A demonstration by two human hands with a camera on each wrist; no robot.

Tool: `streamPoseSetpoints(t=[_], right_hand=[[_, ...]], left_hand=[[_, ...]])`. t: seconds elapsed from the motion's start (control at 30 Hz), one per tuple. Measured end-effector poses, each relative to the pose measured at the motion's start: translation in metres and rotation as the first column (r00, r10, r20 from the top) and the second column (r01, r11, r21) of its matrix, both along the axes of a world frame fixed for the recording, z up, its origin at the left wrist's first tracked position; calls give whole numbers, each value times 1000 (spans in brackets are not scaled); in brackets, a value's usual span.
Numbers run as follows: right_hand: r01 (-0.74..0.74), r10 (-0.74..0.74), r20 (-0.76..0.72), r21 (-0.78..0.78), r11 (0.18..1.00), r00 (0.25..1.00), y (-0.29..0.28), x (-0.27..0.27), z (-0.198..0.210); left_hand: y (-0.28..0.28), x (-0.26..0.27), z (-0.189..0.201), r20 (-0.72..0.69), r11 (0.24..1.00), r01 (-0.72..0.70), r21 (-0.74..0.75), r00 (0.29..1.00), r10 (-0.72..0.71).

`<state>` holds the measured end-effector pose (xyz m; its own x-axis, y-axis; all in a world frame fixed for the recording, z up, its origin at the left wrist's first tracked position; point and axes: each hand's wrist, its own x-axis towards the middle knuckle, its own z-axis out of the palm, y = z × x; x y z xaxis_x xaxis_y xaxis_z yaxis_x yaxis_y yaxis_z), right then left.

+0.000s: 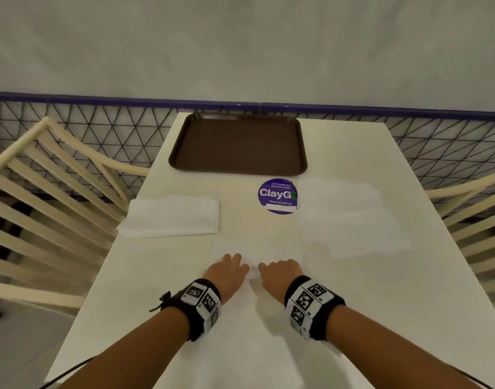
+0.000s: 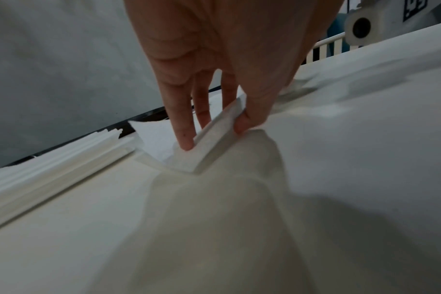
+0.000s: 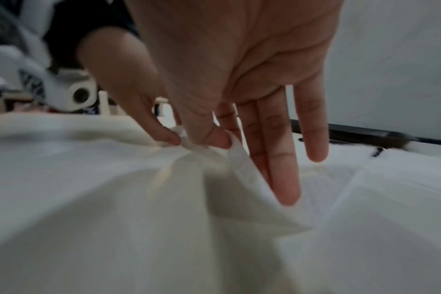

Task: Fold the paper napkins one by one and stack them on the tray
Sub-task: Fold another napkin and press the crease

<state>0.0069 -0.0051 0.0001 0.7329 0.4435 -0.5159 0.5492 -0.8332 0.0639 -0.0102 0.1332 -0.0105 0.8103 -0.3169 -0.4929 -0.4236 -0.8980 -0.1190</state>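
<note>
Hands [image 1: 228, 272] [image 1: 280, 272] pinch napkin [image 1: 257, 249] on table [image 1: 156, 290].

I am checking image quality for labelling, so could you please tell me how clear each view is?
Head view: dim, wide-angle bending, white napkin barely separates from white table. Left wrist view: left hand fairly sharp, foreground soft and shadowed. Right wrist view: blurred throughout.

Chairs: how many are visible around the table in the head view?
2. One cream slatted wooden chair stands at the white table's left side, another cream slatted chair at its right side. Any nearer the camera would be out of frame.
</note>
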Motion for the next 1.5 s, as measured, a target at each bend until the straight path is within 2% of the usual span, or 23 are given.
streamPoseSetpoints(t=[0.07,0.13,0.17,0.2,0.27,0.33,0.37,0.43,0.53,0.63,0.7,0.8,0.9,1.0,1.03,1.13,1.3,1.5], right_hand=[[52,-53,22,46,998,998,-9,7,7],[62,-70,64,112,992,996,-17,10,11],[44,-66,125,173,984,990,-21,10,11],[6,-62,214,251,968,975,-23,11,11],[-15,-49,253,247,969,966,-22,12,17],[-24,-43,278,233,972,960,-18,18,17],[-58,-19,337,217,974,941,-14,22,22],[-62,-29,383,223,973,923,-5,33,40],[-33,-20,267,194,981,963,7,59,60],[-11,-24,183,187,982,983,32,82,76],[-24,-6,160,188,982,987,53,97,81],[-34,-4,191,199,980,982,90,117,92],[-23,-33,225,240,971,974,126,124,104],[-25,-47,305,230,973,951,150,119,98],[-36,-32,322,203,979,946,155,117,89],[-20,-16,262,134,991,965,162,109,58],[17,-25,70,112,994,997,166,92,10],[82,-84,1,188,979,996,167,80,-15]], left_hand=[[0,1,0,37,999,41,7,998,-41],[-1,3,13,60,1000,6,-24,998,-4],[1,5,16,128,997,30,-68,992,-21],[1,9,21,70,994,8,-109,998,0],[4,18,27,0,985,-76,-155,997,77],[10,30,34,49,973,-77,-216,995,89],[14,35,40,89,968,-63,-242,992,87],[25,47,50,147,975,-21,-220,988,54],[57,61,68,237,993,35,-111,972,-8],[101,71,81,260,997,1,-77,966,19],[130,78,90,265,1000,-24,7,964,21],[168,89,107,306,994,-66,90,951,36],[200,95,112,393,990,-103,98,918,57],[224,91,100,496,998,-61,33,867,36],[229,88,94,491,1000,-27,-2,871,24],[246,84,56,547,996,62,-59,837,-20],[248,80,0,439,992,108,-65,896,-69],[250,74,-27,363,986,86,-140,931,-30]])
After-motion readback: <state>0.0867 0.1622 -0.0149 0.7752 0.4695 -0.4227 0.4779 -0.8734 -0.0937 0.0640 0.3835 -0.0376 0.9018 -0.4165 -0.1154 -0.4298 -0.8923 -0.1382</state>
